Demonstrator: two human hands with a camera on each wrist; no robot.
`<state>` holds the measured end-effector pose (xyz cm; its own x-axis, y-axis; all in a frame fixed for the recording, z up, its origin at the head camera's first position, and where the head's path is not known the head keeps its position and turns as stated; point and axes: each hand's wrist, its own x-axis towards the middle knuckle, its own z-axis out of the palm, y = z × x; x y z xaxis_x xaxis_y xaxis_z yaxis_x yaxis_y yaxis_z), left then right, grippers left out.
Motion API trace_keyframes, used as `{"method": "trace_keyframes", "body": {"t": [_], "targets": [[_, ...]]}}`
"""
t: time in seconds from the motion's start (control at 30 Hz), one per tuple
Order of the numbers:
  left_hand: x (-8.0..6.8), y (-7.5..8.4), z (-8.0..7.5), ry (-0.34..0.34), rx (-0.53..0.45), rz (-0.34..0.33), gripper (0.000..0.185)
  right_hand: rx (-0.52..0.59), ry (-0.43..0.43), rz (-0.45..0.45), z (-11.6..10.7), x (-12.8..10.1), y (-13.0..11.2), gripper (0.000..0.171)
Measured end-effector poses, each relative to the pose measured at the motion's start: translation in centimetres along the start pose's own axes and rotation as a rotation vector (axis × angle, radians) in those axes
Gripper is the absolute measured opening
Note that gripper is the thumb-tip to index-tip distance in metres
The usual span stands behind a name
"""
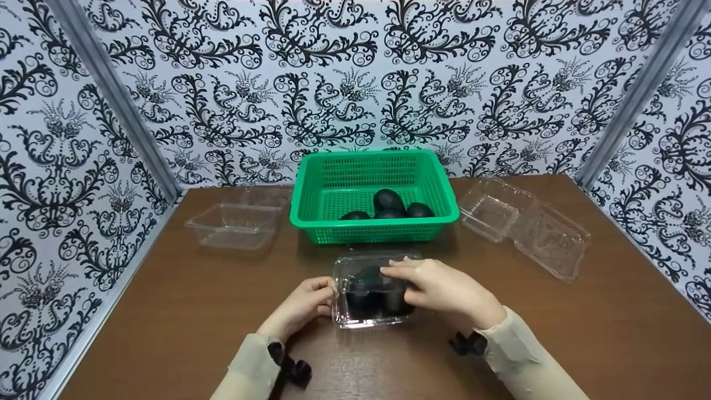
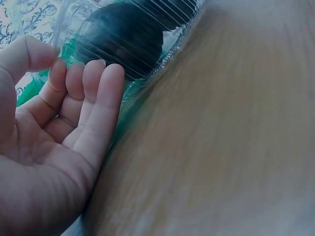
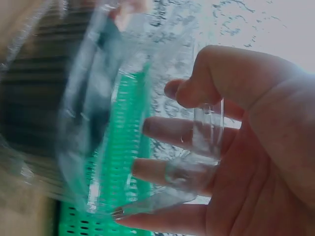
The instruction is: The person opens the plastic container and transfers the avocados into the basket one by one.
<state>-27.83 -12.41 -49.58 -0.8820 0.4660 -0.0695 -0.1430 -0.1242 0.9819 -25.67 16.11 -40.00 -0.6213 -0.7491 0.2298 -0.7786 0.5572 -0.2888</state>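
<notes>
A clear plastic clamshell box [image 1: 345,321] sits in front of the basket with dark, oval, avocado-like fruits [image 1: 364,304] inside. My left hand [image 1: 303,305] pinches the box's left rim between thumb and forefinger. In the left wrist view, a dark fruit [image 2: 120,42] shows through the ribbed plastic just beyond those fingertips. Over the top right of the box lies my right hand [image 1: 447,289], fingers extended across the clear lid [image 3: 206,130]. Those fingers are spread and nearly straight in the right wrist view, with the lid's corner in front of them.
Behind the box stands a green basket [image 1: 377,233] holding several more dark fruits [image 1: 387,201]. An open clear clamshell [image 1: 547,239] lies at the right, and another clear container [image 1: 236,225] at the left. Patterned walls [image 1: 355,83] enclose the brown table [image 1: 183,328].
</notes>
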Motion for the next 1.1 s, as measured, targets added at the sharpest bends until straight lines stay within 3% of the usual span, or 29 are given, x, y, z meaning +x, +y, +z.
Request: {"method": "trace_keyframes", "body": {"t": [0.33,0.6,0.8,1.1], "targets": [[0.0,0.2,0.0,0.063,0.014,-0.021,0.015,0.044,0.035,0.013,-1.1,0.0,0.0,0.042],[0.3,0.5,0.2,0.062,0.028,-0.057,0.016,0.049,0.074,0.043,-2.3,0.2,0.7,0.036],[0.3,1.3,0.1,0.100,0.122,-0.098,0.012,0.070,0.058,0.038,-3.9,1.0,1.3,0.033],[0.3,2.2,-0.2,0.127,0.262,-0.108,0.013,0.102,0.042,0.038,-4.8,1.7,2.6,0.028]]}}
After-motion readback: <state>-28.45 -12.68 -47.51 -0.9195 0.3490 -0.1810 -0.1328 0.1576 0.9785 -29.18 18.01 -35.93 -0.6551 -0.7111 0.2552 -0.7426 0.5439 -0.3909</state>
